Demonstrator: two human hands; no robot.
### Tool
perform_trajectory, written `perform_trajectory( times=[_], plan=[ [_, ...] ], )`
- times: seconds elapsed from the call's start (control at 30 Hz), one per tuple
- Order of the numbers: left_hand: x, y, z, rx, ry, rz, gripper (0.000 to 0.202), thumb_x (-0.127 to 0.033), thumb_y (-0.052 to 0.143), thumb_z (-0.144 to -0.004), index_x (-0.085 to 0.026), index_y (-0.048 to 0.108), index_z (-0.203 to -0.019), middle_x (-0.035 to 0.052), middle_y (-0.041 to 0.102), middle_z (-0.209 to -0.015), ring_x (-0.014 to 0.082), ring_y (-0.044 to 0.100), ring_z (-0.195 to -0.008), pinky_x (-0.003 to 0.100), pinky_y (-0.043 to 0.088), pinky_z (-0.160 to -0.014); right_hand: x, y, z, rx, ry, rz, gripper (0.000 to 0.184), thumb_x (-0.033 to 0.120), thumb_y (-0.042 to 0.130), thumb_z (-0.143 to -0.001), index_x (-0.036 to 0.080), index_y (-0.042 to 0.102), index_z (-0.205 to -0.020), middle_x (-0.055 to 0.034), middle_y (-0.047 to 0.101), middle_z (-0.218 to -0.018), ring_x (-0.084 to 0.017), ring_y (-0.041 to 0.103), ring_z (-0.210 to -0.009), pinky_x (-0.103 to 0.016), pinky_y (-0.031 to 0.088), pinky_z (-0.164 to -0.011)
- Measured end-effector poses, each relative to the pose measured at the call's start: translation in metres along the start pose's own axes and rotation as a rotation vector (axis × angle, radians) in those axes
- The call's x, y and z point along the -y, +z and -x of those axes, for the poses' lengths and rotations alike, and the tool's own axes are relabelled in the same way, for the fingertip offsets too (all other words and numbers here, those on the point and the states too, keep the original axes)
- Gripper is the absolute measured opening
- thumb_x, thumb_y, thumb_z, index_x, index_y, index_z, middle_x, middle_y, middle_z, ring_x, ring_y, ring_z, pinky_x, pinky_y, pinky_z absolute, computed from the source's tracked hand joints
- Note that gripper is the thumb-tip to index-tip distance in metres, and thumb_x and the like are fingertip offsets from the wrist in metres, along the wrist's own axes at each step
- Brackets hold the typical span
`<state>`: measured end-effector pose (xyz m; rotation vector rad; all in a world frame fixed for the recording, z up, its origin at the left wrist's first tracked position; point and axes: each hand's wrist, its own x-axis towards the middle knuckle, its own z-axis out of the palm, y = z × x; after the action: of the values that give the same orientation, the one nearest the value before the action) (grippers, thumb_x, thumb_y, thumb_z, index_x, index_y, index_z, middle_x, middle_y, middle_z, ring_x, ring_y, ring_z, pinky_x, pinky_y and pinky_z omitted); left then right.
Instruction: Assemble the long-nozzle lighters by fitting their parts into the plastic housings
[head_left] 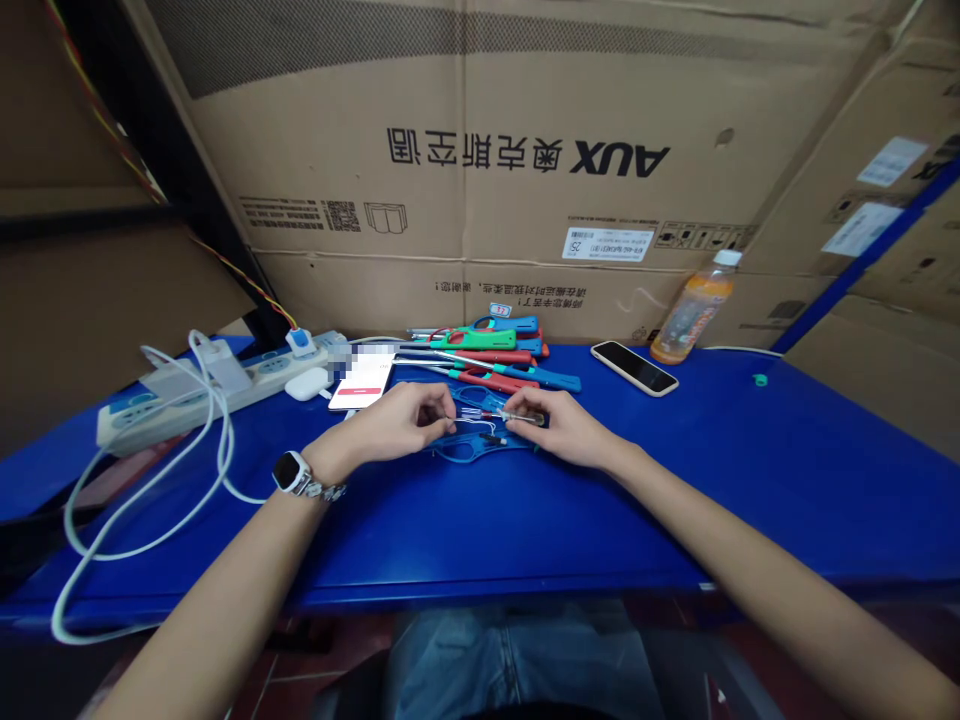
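Large brown cardboard boxes printed with black lettering wall in the back of a blue table. On the table's left lie a white power strip with looping white cables, an earbud case and a white card. A pile of red, green and blue long-nosed lighters sits at centre rear, with a dark smartphone and an orange drink bottle to the right. Near the middle, an opened blue lighter shell lies flat. The left hand, with a watch on its wrist, pinches at the shell's thin wires; the right hand grips a small metal tube in closed fingers above the shell.
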<state>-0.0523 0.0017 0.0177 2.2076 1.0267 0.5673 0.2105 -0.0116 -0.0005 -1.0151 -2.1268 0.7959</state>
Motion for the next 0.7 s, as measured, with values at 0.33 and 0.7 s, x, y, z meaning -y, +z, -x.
perform_trajectory(
  times=[0.33,0.7],
  plan=[
    [-0.013,0.008,-0.002,-0.129,0.221,-0.288,0.014,-0.029,0.064,-0.082,-0.020,0.065,-0.092,0.0055,0.066,-0.097,0.0225,0.059,-0.094,0.037,0.048,-0.086,-0.003,0.003,-0.001,-0.029,-0.090,0.158,0.017,0.020,0.064,-0.085,0.017,0.071,-0.100,-0.0070,0.075,-0.095,-0.019,0.069,-0.084,-0.033,0.053,-0.077],
    [-0.017,0.025,-0.009,-0.162,0.247,-0.269,0.015,-0.029,0.064,-0.088,-0.020,0.063,-0.100,0.0052,0.065,-0.101,0.0227,0.060,-0.098,0.036,0.048,-0.088,0.004,0.007,0.001,-0.098,-0.143,0.135,0.016,0.020,0.065,-0.083,0.017,0.066,-0.099,-0.0041,0.073,-0.091,-0.016,0.067,-0.080,-0.029,0.052,-0.074]
  ],
)
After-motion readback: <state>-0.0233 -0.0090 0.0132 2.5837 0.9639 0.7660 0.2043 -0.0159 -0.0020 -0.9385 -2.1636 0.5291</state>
